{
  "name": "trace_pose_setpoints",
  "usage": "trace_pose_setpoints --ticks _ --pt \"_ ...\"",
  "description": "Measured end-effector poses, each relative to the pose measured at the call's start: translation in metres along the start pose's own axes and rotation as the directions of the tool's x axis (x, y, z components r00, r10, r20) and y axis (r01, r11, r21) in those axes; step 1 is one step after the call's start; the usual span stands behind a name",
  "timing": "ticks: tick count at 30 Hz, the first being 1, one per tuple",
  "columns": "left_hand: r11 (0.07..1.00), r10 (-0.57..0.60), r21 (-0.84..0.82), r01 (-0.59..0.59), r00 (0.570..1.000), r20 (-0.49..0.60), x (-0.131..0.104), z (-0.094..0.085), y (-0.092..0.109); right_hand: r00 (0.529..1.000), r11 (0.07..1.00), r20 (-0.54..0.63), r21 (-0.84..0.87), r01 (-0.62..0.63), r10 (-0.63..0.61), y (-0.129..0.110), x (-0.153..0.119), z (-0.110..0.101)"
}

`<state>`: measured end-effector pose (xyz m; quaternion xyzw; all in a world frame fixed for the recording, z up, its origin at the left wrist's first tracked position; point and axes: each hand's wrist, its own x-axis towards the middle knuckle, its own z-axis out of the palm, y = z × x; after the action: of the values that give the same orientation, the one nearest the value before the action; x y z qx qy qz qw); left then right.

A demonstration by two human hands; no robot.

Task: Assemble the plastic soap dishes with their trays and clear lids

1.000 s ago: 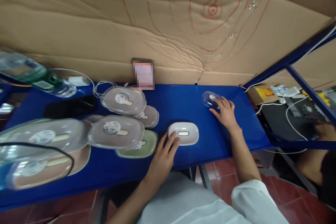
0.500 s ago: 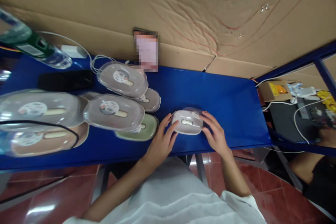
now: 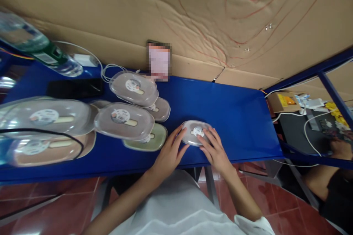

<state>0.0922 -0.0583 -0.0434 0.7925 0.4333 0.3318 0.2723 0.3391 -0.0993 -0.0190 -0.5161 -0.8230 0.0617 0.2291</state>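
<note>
A small pale grey-pink lunch box (image 3: 190, 137) lies on the blue table in front of me. Over its top is a clear cover with a round white label (image 3: 198, 131). My left hand (image 3: 172, 147) grips the box's left edge, fingers at the far corner and thumb at the near side. From the right, my right hand (image 3: 213, 145) holds the cover and box, its fingertips on the top close to the label. Left of my hands, a green lunch box (image 3: 149, 141) sits partly under a grey one (image 3: 124, 119). Whether the cover is seated all round is hidden.
More lunch boxes (image 3: 46, 115) are stacked at the left, with a black strap across them. Behind are a black phone (image 3: 75, 88), a water bottle (image 3: 41, 49) and a leaning blurred screen (image 3: 159, 60). At right, another person's hand (image 3: 342, 148) shows beyond a blue frame.
The clear cover, earlier offset behind the box, now lies over it with its label near the middle. My right hand has moved left and inward onto the top. The view has shifted slightly.
</note>
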Motion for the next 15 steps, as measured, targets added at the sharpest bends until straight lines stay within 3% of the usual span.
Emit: trace_pose_setpoints --ticks 4,8,15 --pt "0.999 0.016 0.033 -0.015 0.999 -0.03 -0.005 0.006 0.001 1.0 0.999 0.021 0.027 -0.02 0.02 0.002 -0.007 0.001" --pt "0.995 0.055 0.084 -0.054 0.998 -0.011 -0.007 0.009 0.004 0.998 0.998 -0.054 0.064 -0.011 0.015 0.009 -0.016 0.009" --pt "0.997 0.053 0.055 -0.053 0.999 -0.003 -0.006 0.007 0.002 0.998 1.0 -0.061 -0.001 -0.013 0.013 0.009 -0.017 0.02"
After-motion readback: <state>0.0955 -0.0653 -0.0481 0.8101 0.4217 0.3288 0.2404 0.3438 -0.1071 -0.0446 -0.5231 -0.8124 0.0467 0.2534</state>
